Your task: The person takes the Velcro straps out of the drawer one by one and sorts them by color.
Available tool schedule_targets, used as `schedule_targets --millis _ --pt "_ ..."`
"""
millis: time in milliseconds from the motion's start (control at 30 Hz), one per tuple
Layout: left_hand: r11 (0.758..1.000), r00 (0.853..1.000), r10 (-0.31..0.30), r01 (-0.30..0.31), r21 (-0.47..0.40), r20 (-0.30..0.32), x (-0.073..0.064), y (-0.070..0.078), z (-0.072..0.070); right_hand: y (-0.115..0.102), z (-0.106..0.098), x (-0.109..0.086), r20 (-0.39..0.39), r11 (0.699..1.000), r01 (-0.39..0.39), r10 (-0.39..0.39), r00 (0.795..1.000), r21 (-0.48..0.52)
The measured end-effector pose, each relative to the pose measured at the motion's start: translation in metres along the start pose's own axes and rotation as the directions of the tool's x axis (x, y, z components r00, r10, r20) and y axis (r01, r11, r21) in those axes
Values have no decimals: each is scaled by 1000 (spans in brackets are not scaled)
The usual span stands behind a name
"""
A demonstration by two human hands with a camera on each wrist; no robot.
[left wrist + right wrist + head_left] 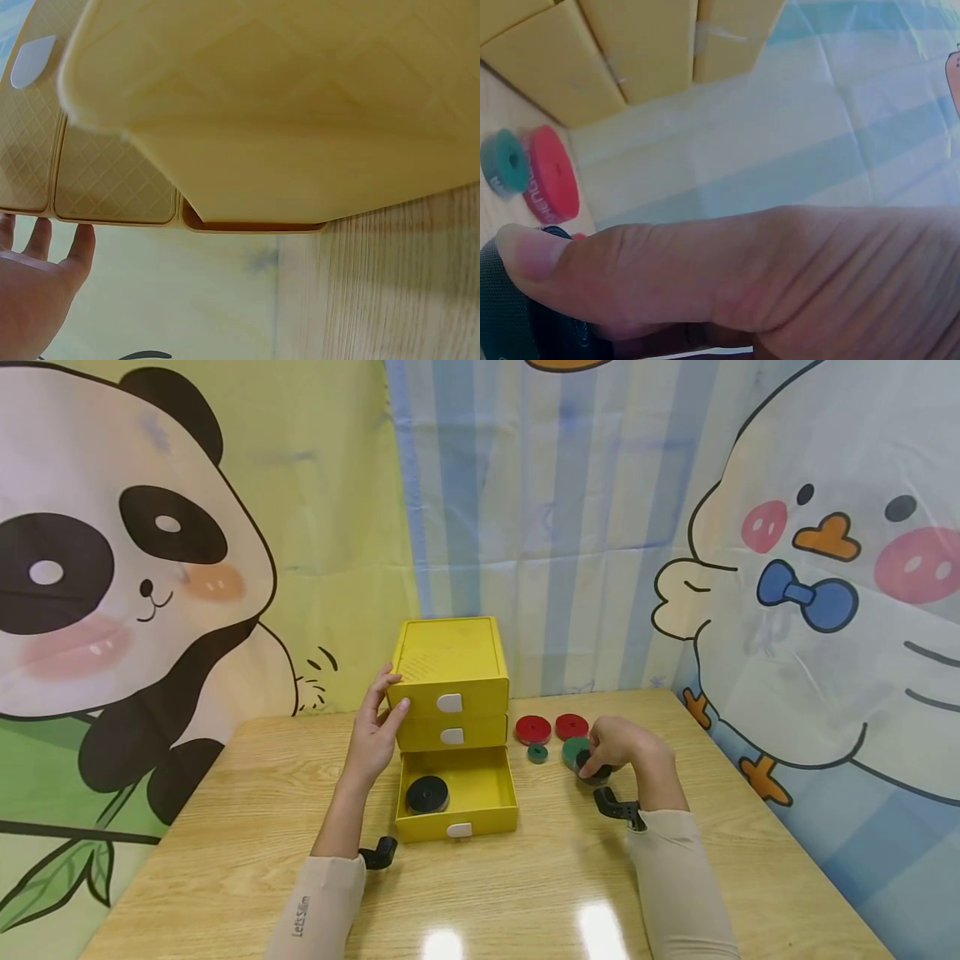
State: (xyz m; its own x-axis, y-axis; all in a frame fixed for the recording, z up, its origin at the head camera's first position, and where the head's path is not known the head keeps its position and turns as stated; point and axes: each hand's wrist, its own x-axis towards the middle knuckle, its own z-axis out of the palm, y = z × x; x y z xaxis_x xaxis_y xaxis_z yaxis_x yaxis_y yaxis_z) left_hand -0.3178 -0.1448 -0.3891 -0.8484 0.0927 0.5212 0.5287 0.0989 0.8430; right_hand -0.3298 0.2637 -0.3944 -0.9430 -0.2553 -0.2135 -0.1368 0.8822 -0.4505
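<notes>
My left hand (375, 739) rests against the left side of a yellow drawer cabinet (452, 647), its fingers fairly straight. The bottom drawer (480, 785) is pulled out, with a black roll of strap (427, 794) lying inside at the left. To the cabinet's right, my right hand (626, 747) pinches another black roll (597, 770) between thumb and fingers. A large green roll (576, 748) sits right beside it, partly hidden by the hand. In the right wrist view the thumb (536, 259) covers much of the held roll.
Two red rolls (533, 729) and a small green roll (537, 752) lie on the wooden table (525, 893) right of the cabinet. The two upper drawers (450, 702) are closed. A printed curtain (540, 527) hangs behind the table.
</notes>
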Motion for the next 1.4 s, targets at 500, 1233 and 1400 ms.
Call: schedule_targets --millis 500,1233,1400 --pt "1000 1000 -1 1 -4 0 -1 1 0 4 10 -1 95 994 -92 86 992 55" --pt "1000 1000 5 -5 -6 -5 1 0 0 10 19 5 93 991 -130 130 987 1" --pt "1000 1000 -5 5 -9 -4 0 1 0 12 17 5 90 990 -137 134 987 19"
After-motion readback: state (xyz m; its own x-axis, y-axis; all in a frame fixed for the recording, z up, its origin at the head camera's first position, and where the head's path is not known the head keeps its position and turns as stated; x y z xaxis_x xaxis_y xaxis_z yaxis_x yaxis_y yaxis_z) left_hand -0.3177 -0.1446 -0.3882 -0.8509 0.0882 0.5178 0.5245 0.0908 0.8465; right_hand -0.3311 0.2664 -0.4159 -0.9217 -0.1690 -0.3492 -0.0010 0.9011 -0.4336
